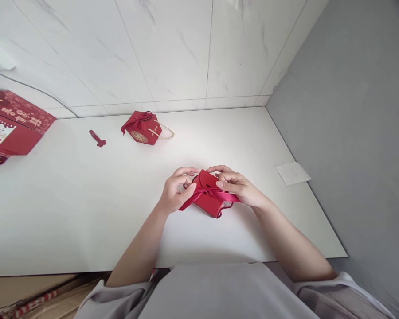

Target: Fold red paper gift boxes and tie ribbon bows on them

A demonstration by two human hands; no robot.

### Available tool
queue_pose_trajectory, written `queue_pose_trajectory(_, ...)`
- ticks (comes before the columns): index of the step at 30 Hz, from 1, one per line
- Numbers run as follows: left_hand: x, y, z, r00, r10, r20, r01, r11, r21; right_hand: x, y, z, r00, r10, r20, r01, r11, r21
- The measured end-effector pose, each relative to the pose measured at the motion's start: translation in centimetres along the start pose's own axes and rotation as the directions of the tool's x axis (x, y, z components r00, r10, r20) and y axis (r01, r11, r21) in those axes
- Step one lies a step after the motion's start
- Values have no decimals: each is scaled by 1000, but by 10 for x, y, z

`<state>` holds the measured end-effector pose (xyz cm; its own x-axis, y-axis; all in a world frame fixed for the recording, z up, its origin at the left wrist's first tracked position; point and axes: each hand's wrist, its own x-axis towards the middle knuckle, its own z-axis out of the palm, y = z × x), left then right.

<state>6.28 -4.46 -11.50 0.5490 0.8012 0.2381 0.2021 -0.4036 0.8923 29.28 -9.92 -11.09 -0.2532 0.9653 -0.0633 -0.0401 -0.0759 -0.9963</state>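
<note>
A small red gift box (210,206) lies on the white table in front of me. Across its top runs a pinkish-red ribbon (228,196), crossed or knotted near the middle; I cannot tell which. My left hand (177,191) is at the box's left side, with thumb and fingers curled round the ribbon's left part. At the right side, my right hand (235,184) has its thumb and fingers closed near the box's flap and over the ribbon's right part. Dark red cord shows at both sides of the box.
Toward the wall stands a red box (142,133) with a bow and a gold rope handle. Left of it lies a small red paper strip (97,138). Larger red printed boxes (23,119) stand at the far left. A white card (293,173) lies by the right edge.
</note>
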Motion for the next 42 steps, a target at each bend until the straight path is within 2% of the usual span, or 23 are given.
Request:
queue_pose_trajectory(7, 0, -6, 2, 994, 81, -79, -78, 996, 36, 3, 3, 0, 1000, -27, -14, 26, 999, -26)
queue_pose_trajectory(14, 1, -8, -5, 999, 52, -14, -52, 999, 4, -5, -11, -11, 980, -131, -150, 106, 980, -168)
queue_pose_trajectory(19, 0, -10, 1, 997, 56, -46, -56, 998, -9, -19, -24, -20, 991, -136, -7, 117, 878, -464)
queue_pose_trajectory(21, 0, -11, 9, 992, 70, -103, -72, 997, -17, -21, -26, -15, 985, -172, 23, 155, 815, -559)
queue_pose_trajectory(24, -1, -12, 21, 965, 104, -243, -103, 995, 15, -20, -25, -6, 967, -251, 50, 227, 751, -620)
queue_pose_trajectory(27, -2, -13, 26, 926, 125, -357, -106, 992, 72, -18, -21, -1, 958, -281, 50, 254, 761, -597)
queue_pose_trajectory(30, -3, -16, 23, 899, 106, -426, -80, 994, 78, -17, -17, 1, 967, -253, 35, 229, 801, -553)
queue_pose_trajectory(32, -4, -17, 19, 913, 100, -397, -82, 995, 62, -17, -15, 2, 975, -223, 6, 191, 821, -538)
queue_pose_trajectory(34, -3, -18, 15, 946, 105, -306, -98, 994, 38, -17, -13, 2, 976, -212, -60, 147, 830, -538)
queue_pose_trajectory(37, -3, -19, 10, 973, 95, -208, -100, 995, -12, -17, -12, 4, 954, -269, -131, 153, 814, -560)
queue_pose_trajectory(40, -3, -19, 10, 971, 76, -227, -86, 996, -34, -17, -13, 8, 925, -374, -71, 251, 740, -623)
queue_pose_trajectory(42, -3, -18, 12, 962, 75, -264, -84, 996, -24, -17, -12, 12, 920, -391, -22, 283, 702, -653)
